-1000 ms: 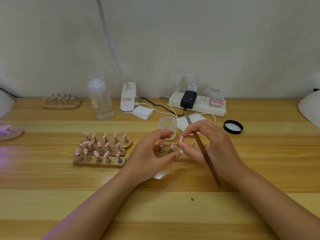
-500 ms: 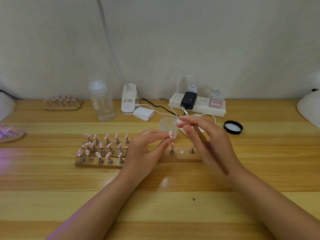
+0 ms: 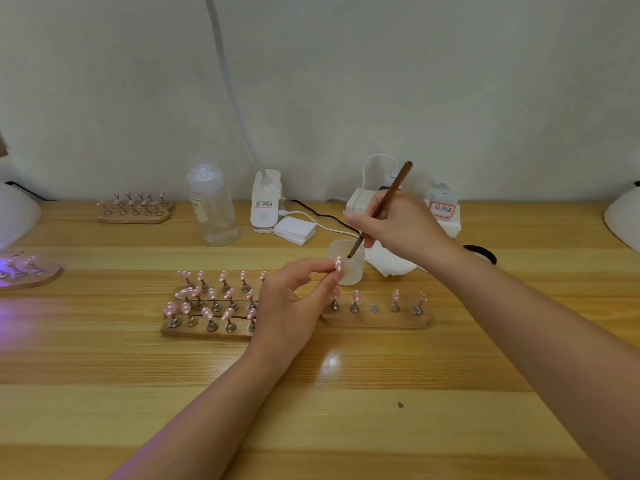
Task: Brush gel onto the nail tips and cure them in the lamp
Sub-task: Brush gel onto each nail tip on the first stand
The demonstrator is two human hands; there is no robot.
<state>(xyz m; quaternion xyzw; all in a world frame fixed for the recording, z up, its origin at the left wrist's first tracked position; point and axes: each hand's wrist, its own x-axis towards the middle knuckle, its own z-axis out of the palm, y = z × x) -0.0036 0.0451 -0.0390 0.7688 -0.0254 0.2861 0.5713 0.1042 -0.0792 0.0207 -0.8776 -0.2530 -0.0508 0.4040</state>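
Note:
My left hand (image 3: 291, 299) pinches a pink, white-dotted nail tip (image 3: 339, 264) on its small stand, lifted just in front of the frosted gel jar (image 3: 347, 263). My right hand (image 3: 401, 226) grips a brown brush (image 3: 388, 199), tilted, with its bristle end dipped inside the jar. Below lies a wooden holder (image 3: 375, 318) with several pink tips standing on it and one bare magnet spot (image 3: 374, 309). More wooden holders with pink tips (image 3: 207, 306) lie to the left, partly hidden by my left hand.
A clear bottle (image 3: 213, 206), a clip lamp base (image 3: 265, 206), white pads (image 3: 294, 230), a power strip (image 3: 446, 213) with cables and a black lid (image 3: 485, 252) stand behind. Curing lamps sit at the far left (image 3: 17, 220) and far right (image 3: 623, 220). Other tip holders: (image 3: 135, 209), (image 3: 27, 271).
My left hand lifted one tip off the near holder and raised it toward the jar. My right hand swung the brush upright and dipped it into the jar.

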